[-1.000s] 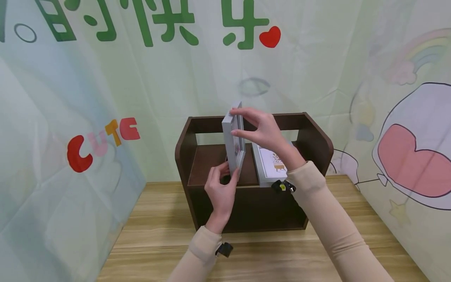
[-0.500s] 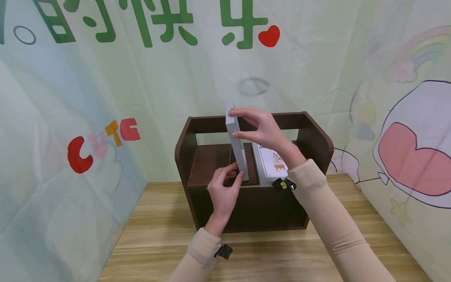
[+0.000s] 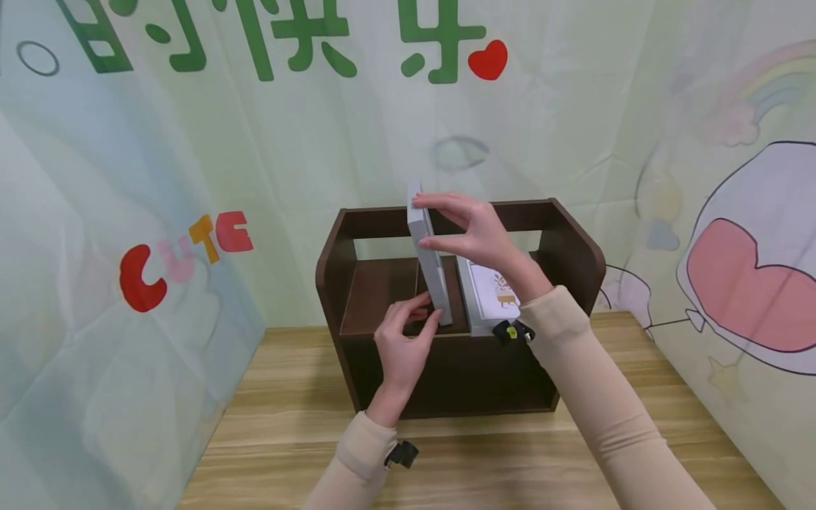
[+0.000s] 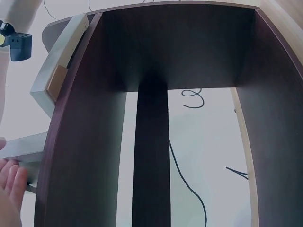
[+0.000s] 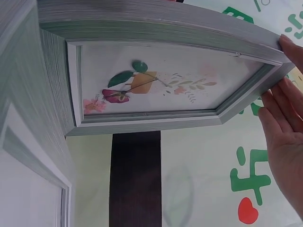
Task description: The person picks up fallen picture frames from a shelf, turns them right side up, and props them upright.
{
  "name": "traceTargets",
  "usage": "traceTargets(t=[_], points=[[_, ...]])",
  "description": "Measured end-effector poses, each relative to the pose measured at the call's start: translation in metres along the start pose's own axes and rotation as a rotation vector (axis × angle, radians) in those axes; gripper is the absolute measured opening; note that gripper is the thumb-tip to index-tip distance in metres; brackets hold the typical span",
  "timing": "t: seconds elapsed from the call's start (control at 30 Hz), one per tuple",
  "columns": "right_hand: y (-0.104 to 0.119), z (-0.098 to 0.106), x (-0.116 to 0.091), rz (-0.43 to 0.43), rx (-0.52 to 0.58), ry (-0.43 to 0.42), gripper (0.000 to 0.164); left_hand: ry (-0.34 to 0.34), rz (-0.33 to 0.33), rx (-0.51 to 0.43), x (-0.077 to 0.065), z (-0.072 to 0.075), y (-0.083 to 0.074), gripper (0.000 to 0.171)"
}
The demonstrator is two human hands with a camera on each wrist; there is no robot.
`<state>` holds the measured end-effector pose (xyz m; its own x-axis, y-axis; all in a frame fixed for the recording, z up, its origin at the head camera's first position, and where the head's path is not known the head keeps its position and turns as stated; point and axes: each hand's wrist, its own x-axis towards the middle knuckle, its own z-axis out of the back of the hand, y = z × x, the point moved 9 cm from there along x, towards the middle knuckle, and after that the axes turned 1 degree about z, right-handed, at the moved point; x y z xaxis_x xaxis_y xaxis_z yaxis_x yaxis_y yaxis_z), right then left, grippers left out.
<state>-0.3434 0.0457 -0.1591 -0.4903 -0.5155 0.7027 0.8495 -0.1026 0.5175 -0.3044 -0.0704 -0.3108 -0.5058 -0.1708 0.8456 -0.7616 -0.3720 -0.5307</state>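
Note:
A grey-edged picture frame [image 3: 430, 255] stands on edge, leaning slightly, on the upper shelf of a dark brown desktop rack [image 3: 459, 375]. My right hand [image 3: 468, 227] grips its upper end, with fingertips on top and the thumb lower on the near edge. Low on the near edge, my left hand [image 3: 404, 347] pinches it between thumb and fingers. Seen from the right wrist, the picture frame [image 5: 180, 125] bears a dried red flower and leaves behind its pane. The left wrist view shows part of my left hand [image 4: 12, 184] on the frame's lower end.
Another picture frame [image 3: 491, 294], with a potted plant picture, lies on the rack's right side, partly behind my right wrist. The rack's side panels [image 3: 574, 262] rise at both ends. It stands on a wood-grain table [image 3: 274, 425], with a printed cloth backdrop [image 3: 306, 156] behind.
Since a second ago, the picture frame has turned so its picture side faces away, and its lower end has shifted right onto the shelf. My left hand moved slightly right; the right stayed.

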Motion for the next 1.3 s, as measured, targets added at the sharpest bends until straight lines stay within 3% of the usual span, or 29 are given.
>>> traceTargets(t=[0.27, 0.4, 0.57, 0.63, 0.77, 1.0, 1.3], points=[[-0.003, 0.000, 0.000, -0.011, 0.020, -0.001, 0.052, -0.012, -0.012, -0.015, 0.001, 0.001, -0.001, 0.027], [-0.004, 0.000, 0.000, -0.011, 0.024, -0.003, 0.052, -0.062, -0.022, -0.012, 0.007, 0.012, -0.014, 0.025], [-0.004, -0.001, 0.001, -0.008, 0.030, -0.009, 0.052, -0.108, 0.037, 0.033, 0.008, 0.020, 0.005, 0.026], [-0.004, -0.001, 0.001, -0.010, 0.032, -0.010, 0.052, -0.099, 0.070, 0.053, 0.007, 0.019, 0.017, 0.027], [-0.004, 0.000, 0.000, -0.016, 0.035, -0.015, 0.051, -0.058, 0.114, 0.087, 0.007, 0.016, 0.022, 0.025], [-0.004, 0.001, 0.000, -0.020, 0.036, -0.015, 0.051, -0.029, 0.153, 0.139, 0.009, 0.013, 0.022, 0.020], [-0.006, 0.002, -0.001, -0.026, 0.032, -0.017, 0.052, -0.035, 0.147, 0.151, 0.010, 0.013, 0.021, 0.016]])
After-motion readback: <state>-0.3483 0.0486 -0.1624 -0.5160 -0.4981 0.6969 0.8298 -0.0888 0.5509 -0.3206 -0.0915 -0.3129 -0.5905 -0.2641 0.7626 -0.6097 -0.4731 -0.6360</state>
